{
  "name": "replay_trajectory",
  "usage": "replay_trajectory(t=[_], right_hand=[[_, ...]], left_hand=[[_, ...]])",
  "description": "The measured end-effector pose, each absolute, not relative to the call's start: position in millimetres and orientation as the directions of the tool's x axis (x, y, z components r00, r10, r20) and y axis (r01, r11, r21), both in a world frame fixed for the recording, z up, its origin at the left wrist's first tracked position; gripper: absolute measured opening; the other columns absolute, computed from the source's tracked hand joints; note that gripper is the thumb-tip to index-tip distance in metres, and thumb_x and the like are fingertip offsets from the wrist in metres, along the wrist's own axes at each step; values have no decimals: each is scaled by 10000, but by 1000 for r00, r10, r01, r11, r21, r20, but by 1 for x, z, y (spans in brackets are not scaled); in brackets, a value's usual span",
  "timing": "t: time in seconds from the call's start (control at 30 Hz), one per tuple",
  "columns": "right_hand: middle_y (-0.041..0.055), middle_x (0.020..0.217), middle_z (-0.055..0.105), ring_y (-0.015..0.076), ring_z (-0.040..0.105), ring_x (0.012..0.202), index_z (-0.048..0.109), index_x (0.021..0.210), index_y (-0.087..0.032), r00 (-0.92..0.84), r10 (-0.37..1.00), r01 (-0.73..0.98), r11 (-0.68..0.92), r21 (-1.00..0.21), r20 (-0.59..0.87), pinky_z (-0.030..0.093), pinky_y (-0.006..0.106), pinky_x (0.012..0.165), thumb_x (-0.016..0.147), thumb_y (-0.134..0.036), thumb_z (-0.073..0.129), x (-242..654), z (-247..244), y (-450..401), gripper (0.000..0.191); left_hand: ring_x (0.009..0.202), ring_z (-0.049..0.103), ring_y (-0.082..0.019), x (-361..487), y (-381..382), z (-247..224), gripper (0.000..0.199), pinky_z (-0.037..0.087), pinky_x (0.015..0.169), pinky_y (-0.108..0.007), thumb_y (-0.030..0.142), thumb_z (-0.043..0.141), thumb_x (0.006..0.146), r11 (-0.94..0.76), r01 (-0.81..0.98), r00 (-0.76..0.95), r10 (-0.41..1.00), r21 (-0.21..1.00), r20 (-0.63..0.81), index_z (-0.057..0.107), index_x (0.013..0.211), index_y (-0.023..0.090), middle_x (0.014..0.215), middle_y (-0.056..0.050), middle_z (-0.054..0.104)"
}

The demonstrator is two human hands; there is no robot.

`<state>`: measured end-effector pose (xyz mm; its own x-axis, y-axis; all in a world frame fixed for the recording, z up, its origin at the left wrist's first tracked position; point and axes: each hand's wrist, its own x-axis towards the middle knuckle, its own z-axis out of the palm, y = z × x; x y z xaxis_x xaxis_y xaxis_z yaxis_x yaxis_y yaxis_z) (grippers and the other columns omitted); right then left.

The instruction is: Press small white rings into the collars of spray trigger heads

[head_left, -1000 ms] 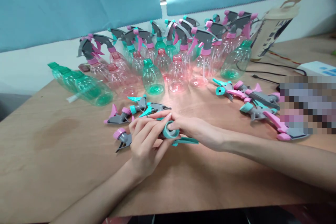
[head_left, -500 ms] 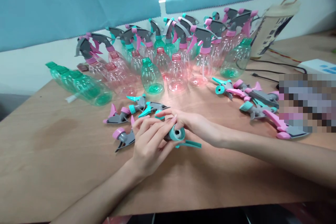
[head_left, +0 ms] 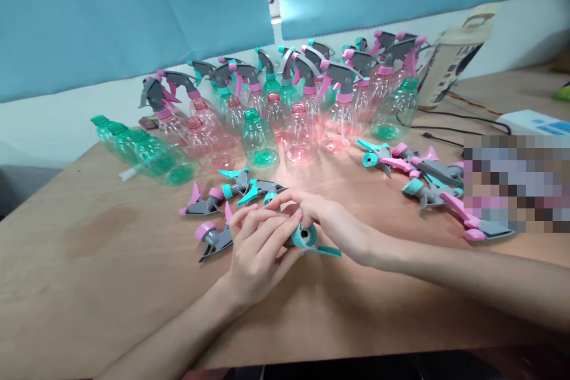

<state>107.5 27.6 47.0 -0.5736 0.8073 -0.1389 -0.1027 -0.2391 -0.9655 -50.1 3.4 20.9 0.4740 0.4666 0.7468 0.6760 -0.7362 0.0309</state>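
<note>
My left hand (head_left: 256,255) is wrapped round a trigger spray head, its fingers covering most of the grey body. The teal screw collar (head_left: 304,236) faces me with its round opening showing, and the teal trigger (head_left: 328,250) sticks out to the right. My right hand (head_left: 332,222) grips the same spray head from the far side, thumb close to the collar and fingers reaching over towards the left fingers. Just left of my hands lie loose spray heads, one with a pink collar (head_left: 205,230) and one with a teal trigger (head_left: 248,193).
Behind stand several pink and green bottles, many fitted with spray heads (head_left: 342,77); an uncapped green bottle (head_left: 260,145) is in front. Green bottles (head_left: 149,154) lie at left. More loose spray heads (head_left: 430,190), black cables (head_left: 445,116) and a cream tumbler (head_left: 454,59) are at right.
The camera view has tilted a little, so the scene sits slightly lower. Both hands keep their hold on the spray head, with hardly any shift.
</note>
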Motion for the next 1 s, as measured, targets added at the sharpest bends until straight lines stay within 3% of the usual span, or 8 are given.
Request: replay_trajectory(t=[0.2, 0.37, 0.57, 1.0], right_hand=[[17, 991, 608, 167, 536, 970, 603, 924, -201, -495, 867, -116, -4, -993, 54, 433, 282, 775, 706, -100, 368, 104, 39, 19, 336], [13, 964, 595, 165, 545, 939, 597, 918, -208, -472, 882, -172, -76, -982, 14, 439, 271, 711, 679, -107, 351, 101, 37, 18, 358], [13, 1029, 621, 157, 553, 1003, 616, 939, -198, -477, 877, -194, -38, -980, 60, 416, 289, 852, 669, -70, 359, 102, 40, 17, 394], [29, 1040, 642, 174, 573, 1003, 616, 1003, -207, -488, 856, -264, 44, -964, 173, 418, 352, 929, 791, -77, 363, 99, 33, 17, 355]], left_hand=[[769, 600, -214, -50, 3, 15, 223, 421, 781, -408, 274, 579, 862, -705, 709, 472, 452, -21, 757, 573, 1081, 235, 829, -3, 706], [801, 583, -229, -50, 2, 14, 243, 420, 803, -415, 286, 564, 870, -711, 703, 462, 481, 23, 745, 574, 1100, 211, 837, -30, 700], [778, 569, -214, -50, 2, 16, 196, 406, 806, -396, 275, 582, 862, -718, 696, 456, 450, 7, 767, 595, 1044, 205, 815, -15, 699], [798, 584, -210, -51, 3, 16, 146, 416, 771, -394, 195, 632, 828, -741, 671, 465, 442, 20, 767, 605, 971, 185, 821, -17, 710]])
